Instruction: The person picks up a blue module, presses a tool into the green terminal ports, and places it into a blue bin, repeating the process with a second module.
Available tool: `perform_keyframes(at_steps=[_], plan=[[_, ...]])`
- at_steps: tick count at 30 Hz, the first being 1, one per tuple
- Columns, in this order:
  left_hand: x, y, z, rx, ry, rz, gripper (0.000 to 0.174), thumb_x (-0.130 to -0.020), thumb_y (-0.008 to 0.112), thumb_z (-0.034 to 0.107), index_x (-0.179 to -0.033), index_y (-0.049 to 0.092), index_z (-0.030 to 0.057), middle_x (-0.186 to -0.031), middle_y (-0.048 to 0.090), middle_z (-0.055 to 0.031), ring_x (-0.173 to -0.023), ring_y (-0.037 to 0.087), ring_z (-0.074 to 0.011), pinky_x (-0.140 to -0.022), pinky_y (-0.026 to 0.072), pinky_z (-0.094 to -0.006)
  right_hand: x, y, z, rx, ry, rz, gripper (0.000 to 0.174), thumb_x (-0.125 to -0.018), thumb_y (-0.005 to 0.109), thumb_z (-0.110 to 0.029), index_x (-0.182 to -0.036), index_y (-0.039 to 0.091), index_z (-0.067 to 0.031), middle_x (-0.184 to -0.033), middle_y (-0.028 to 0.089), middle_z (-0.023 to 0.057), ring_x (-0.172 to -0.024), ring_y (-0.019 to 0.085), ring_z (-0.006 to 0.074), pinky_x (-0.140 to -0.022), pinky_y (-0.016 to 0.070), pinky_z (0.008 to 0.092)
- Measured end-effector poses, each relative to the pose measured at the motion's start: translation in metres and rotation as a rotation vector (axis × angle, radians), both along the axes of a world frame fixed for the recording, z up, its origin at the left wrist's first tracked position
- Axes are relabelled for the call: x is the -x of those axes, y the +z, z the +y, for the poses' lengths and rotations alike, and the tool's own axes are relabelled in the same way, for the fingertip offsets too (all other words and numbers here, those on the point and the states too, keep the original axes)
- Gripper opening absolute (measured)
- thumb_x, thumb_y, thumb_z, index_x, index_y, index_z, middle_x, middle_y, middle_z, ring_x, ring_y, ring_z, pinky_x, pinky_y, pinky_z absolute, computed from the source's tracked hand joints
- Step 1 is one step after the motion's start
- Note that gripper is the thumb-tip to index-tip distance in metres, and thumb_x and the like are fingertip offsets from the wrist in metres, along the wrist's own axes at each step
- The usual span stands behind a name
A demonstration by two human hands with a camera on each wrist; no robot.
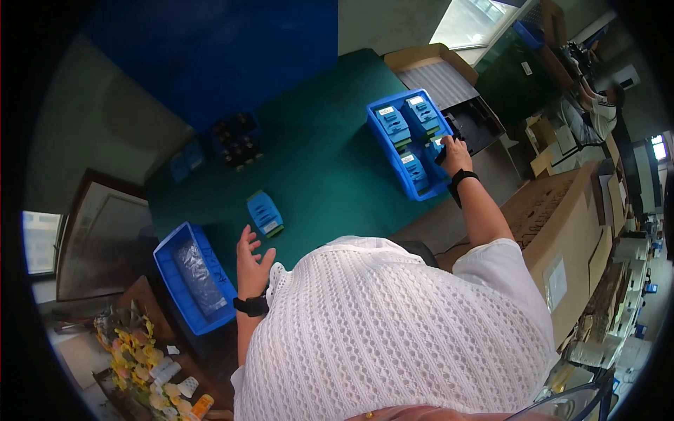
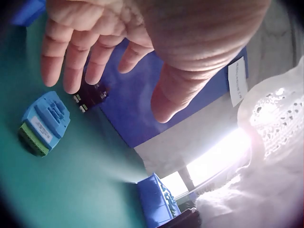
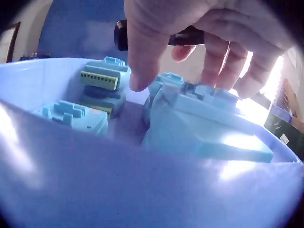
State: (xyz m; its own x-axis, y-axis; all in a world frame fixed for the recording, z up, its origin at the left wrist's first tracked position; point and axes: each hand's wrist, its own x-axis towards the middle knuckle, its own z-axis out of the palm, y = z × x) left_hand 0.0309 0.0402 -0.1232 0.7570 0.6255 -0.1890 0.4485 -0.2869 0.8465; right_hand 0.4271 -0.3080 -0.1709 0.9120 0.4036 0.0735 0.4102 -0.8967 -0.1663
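My right hand [image 1: 456, 156] is over the right edge of a blue bin [image 1: 388, 156] that holds several blue modules [image 1: 392, 125] with white labels and green terminal strips. Between its thumb and index finger it grips a black bar-like object [image 3: 187, 36], whose kind I cannot tell. In the right wrist view, the other fingertips overlap the top of a blue module [image 3: 199, 126]. My left hand [image 1: 251, 265] hovers with spread fingers, holding nothing. Just beyond it, a single blue module [image 1: 264, 212] lies on the green tabletop [image 1: 316, 154].
At the left stands a second blue bin [image 1: 172, 270] with a clear plastic bag [image 1: 200, 277] in it. Black parts [image 1: 235, 144] sit at the table's back. Right of the full bin are a cardboard box [image 1: 449, 56] and a black case [image 1: 481, 126]. A person [image 1: 602, 116] sits far off.
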Motion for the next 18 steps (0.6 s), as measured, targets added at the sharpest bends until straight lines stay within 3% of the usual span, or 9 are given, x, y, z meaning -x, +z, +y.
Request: perform_keyframes(at_steps=[3,6,9,11,12,13,16,18], plan=[[0.001,0.003,-0.002,-0.005,0.014,0.016,0.072,-0.074,0.068,0.015,-0.135,0.031,0.0077,-0.124,0.044,-0.0154,-0.104,0.051,-0.0256,-0.081,0.0455,-0.0361,0.003,0.004,-0.002,0.024,-0.037,0.014,0.039,-0.065,0.066,-0.004,-0.099,0.05,-0.0157,-0.094,0.056,0.0102,-0.097,0.053,0.0315,-0.08,0.0462,0.0395],[0.004,-0.007,0.002,-0.007,0.026,0.027,0.072,-0.073,0.068,0.014,-0.135,0.031,0.0078,-0.123,0.044,-0.0152,-0.103,0.052,-0.0255,-0.081,0.0459,-0.0362,0.002,-0.003,-0.008,-0.029,-0.015,0.007,0.049,-0.06,0.077,-0.014,-0.101,0.05,-0.0133,-0.098,0.056,0.0135,-0.1,0.051,0.033,-0.083,0.0443,0.0399],[0.008,-0.011,0.005,-0.048,0.02,0.0,0.073,-0.073,0.069,0.015,-0.135,0.031,0.0074,-0.122,0.045,-0.0151,-0.104,0.052,-0.0254,-0.081,0.0472,-0.0366,-0.009,-0.025,-0.014,-0.097,0.062,-0.158,0.043,-0.057,0.078,-0.011,-0.091,0.053,-0.0089,-0.083,0.06,0.0143,-0.083,0.057,0.0347,-0.073,0.0462,0.0428],[0.014,-0.017,0.012,-0.051,0.064,0.018,0.073,-0.074,0.069,0.016,-0.135,0.031,0.007,-0.12,0.046,-0.0159,-0.103,0.053,-0.0251,-0.081,0.0475,-0.0369,-0.008,-0.019,-0.016,-0.148,0.145,-0.126,0.048,-0.054,0.08,-0.008,-0.094,0.053,-0.0074,-0.085,0.061,0.0153,-0.083,0.058,0.0357,-0.072,0.0466,0.0426],[0.015,-0.018,0.016,-0.034,0.102,0.02,0.072,-0.074,0.069,0.017,-0.134,0.032,0.0059,-0.12,0.046,-0.0166,-0.102,0.053,-0.0246,-0.08,0.0478,-0.037,-0.008,-0.02,-0.018,-0.124,0.153,-0.172,0.052,-0.053,0.082,-0.008,-0.097,0.053,-0.0074,-0.086,0.061,0.0162,-0.083,0.058,0.0358,-0.073,0.0466,0.0427],[0.018,-0.019,0.02,-0.048,0.142,0.027,0.071,-0.074,0.069,0.018,-0.134,0.032,0.0052,-0.119,0.046,-0.0167,-0.1,0.054,-0.0246,-0.08,0.0479,-0.0365,-0.015,-0.028,-0.027,-0.136,0.088,-0.051,0.054,-0.057,0.08,-0.013,-0.102,0.051,-0.0122,-0.094,0.059,0.0132,-0.096,0.053,0.0349,-0.082,0.0426,0.0428],[0.024,-0.03,0.037,-0.119,0.213,0.092,0.07,-0.075,0.069,0.022,-0.132,0.033,0.0032,-0.117,0.048,-0.0173,-0.096,0.056,-0.0249,-0.078,0.0483,-0.0353,-0.003,0.007,-0.028,-0.145,0.13,-0.194,0.054,-0.061,0.079,-0.012,-0.105,0.05,-0.009,-0.095,0.059,0.0135,-0.092,0.054,0.0358,-0.082,0.0418,0.0421],[0.017,-0.035,0.043,-0.141,0.224,0.145,0.07,-0.075,0.068,0.024,-0.132,0.034,0.0021,-0.117,0.049,-0.0181,-0.094,0.057,-0.0256,-0.078,0.0483,-0.0349,-0.006,0.021,-0.037,-0.216,0.122,-0.236,0.053,-0.063,0.078,-0.012,-0.108,0.049,-0.0082,-0.1,0.059,0.0145,-0.098,0.053,0.0346,-0.085,0.0419,0.0401]])
